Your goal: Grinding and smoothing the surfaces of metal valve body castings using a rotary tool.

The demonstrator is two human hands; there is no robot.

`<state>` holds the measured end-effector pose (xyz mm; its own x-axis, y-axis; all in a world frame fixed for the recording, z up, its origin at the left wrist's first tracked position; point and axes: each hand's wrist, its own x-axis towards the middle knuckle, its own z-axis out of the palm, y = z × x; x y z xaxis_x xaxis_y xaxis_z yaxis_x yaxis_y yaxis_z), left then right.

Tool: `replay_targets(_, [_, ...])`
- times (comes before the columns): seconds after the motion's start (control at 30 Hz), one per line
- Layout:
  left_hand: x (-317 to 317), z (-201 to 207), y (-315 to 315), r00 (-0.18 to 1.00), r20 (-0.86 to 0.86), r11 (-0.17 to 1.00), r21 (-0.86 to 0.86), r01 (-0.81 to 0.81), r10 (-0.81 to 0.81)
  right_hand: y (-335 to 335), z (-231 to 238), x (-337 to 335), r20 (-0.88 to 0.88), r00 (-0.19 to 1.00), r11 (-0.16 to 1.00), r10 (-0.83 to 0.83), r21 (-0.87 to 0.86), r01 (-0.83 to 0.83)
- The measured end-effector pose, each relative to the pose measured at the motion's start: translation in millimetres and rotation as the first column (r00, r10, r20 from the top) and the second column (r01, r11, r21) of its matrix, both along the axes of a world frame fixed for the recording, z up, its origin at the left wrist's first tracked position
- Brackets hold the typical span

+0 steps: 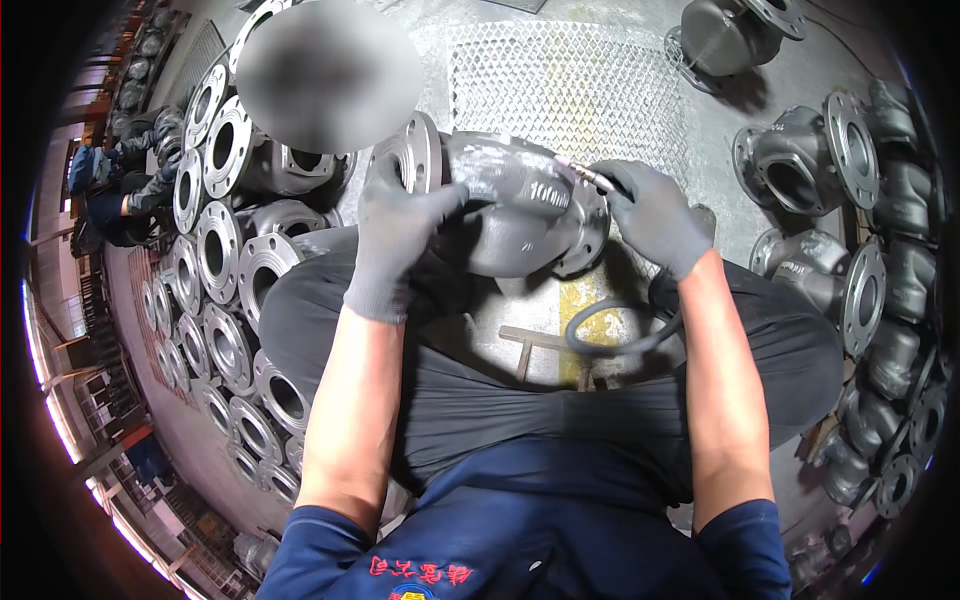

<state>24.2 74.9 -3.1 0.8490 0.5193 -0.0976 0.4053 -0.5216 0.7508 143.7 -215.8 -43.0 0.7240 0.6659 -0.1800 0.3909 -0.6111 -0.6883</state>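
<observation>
A dark grey cast-metal valve body (515,235) with round end flanges lies between my knees, light scuffs along its top. My left hand (395,220), in a grey glove, grips it by the left flange (425,150), with the thumb over the casting. In my right hand (655,215), also gloved, is a slim pencil-shaped metal tool (592,178). Its tip points left and meets the casting's upper right side, near the right flange (590,225). A dark hose (580,325) loops on the floor below my right hand; where it joins the tool is hidden.
Many flanged castings (225,250) are stacked at my left. More valve bodies (795,165) stand on the right, with another casting (725,40) at the far right. Beyond my work lies a metal mesh sheet (560,80). A blurred patch covers part of the upper left.
</observation>
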Motion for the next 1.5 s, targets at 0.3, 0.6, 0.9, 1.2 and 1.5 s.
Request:
replay_targets(0.3, [32, 1, 14, 0.946, 0.007, 0.655, -0.723, -0.218, 0.323, 18, 6, -50, -0.395, 0.88, 0.898, -0.263, 0.233, 0.373])
replay_targets(0.6, [25, -3, -10, 0.926, 0.081, 0.763, -0.594, -0.253, 0.37, 25, -11, -38, -0.376, 0.879, 0.866, -0.292, 0.287, 0.41])
replay_targets(0.9, [21, -7, -11, 0.921, 0.086, 0.827, -0.477, -0.297, 0.38, 49, -14, 55, 0.147, 0.971, 0.967, 0.19, 0.142, -0.211])
replay_targets(1.2, [28, 2, -15, 0.919, 0.119, 0.781, -0.575, -0.244, 0.375, 105, 5, 83, 0.085, 0.931, 0.934, 0.354, -0.081, -0.348])
replay_targets(1.5, [25, 1, -11, 0.943, 0.091, 0.875, -0.41, -0.258, 0.321, 119, 9, 93, 0.078, 0.866, 0.852, 0.494, -0.24, -0.465])
